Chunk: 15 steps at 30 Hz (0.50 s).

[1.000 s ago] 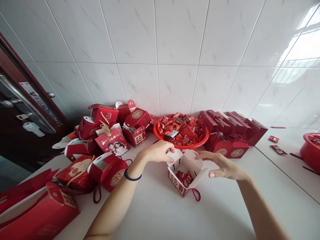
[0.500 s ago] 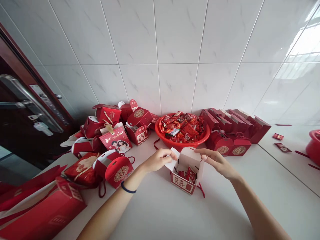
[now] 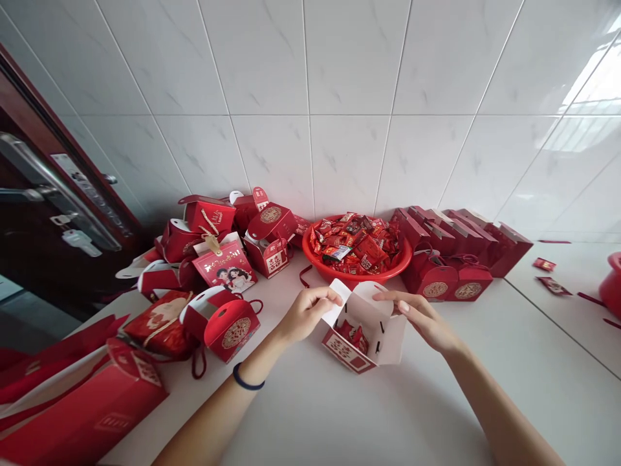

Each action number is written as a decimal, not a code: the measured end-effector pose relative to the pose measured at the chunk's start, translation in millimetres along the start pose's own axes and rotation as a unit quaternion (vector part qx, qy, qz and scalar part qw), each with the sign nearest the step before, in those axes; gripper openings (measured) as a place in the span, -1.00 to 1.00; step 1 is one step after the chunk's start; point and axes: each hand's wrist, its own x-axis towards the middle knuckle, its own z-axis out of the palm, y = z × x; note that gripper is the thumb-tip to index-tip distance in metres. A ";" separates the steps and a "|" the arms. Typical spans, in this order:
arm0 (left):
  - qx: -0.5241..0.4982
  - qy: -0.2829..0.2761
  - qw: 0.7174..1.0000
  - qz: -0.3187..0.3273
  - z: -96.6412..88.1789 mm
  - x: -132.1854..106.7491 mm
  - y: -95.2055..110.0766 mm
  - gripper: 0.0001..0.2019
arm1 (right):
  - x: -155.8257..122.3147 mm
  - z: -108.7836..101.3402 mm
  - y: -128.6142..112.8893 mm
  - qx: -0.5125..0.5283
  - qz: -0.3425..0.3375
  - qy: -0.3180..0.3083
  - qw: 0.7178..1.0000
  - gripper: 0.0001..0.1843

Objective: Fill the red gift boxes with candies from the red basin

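Note:
A red candy box [image 3: 345, 353] with white insides stands on the table before me, its top flaps spread. Several red-wrapped candies [image 3: 353, 335] lie in its bottom. My left hand [image 3: 310, 310] pinches the white left flap between thumb and fingers. Over the back right corner, my right hand [image 3: 424, 318] has its fingers stretched out, the index finger against the back flap and the thumb close to the right flap. The right flap leans outward.
Behind the box is a red basin [image 3: 356, 275] heaped with wrapped candies. More red boxes [image 3: 233, 327] crowd the left side, and a row of red boxes [image 3: 460, 239] stands right of the basin. Two loose packets [image 3: 553, 285] lie at far right. A tiled wall [image 3: 349, 162] rises behind.
The box has turned slightly, and its right flap has swung outward from upright. The candies show further left in it. My hands remain at the flaps, with little movement.

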 end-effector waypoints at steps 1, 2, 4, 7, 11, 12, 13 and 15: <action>0.005 0.007 1.000 0.001 -0.7 -0.3 -0.4 -0.72 | 0.1 1.4 -0.4 0.007 0.000 -0.003 1.000 -0.38; 0.009 0.011 1.000 -0.001 -0.7 -0.8 -0.6 -0.72 | 0.4 3.0 -0.5 0.014 -0.001 -0.004 1.000 -0.37; 0.028 0.006 1.000 -0.004 1.5 -2.5 -0.1 -0.72 | 1.2 5.9 -0.1 0.027 0.000 0.001 1.000 -0.36; 0.054 -0.022 0.998 0.007 8.4 -6.3 3.2 -0.74 | 2.0 6.3 2.9 0.038 0.004 0.010 0.999 -0.36; 0.050 0.013 0.998 0.020 13.2 -8.7 4.0 -0.74 | 1.2 -3.9 9.7 0.063 -0.014 -0.028 0.997 -0.34; 0.048 0.039 0.998 0.024 12.8 -8.5 2.5 -0.74 | 1.1 -6.9 11.3 0.067 -0.020 -0.042 0.997 -0.30; 0.043 0.067 0.996 0.031 12.2 -8.1 0.5 -0.73 | 1.2 -9.3 12.9 0.067 -0.022 -0.053 0.996 -0.28; 0.025 0.106 0.993 0.054 11.5 -7.7 -4.3 -0.70 | 2.1 -10.6 15.6 0.067 -0.020 -0.055 0.996 -0.26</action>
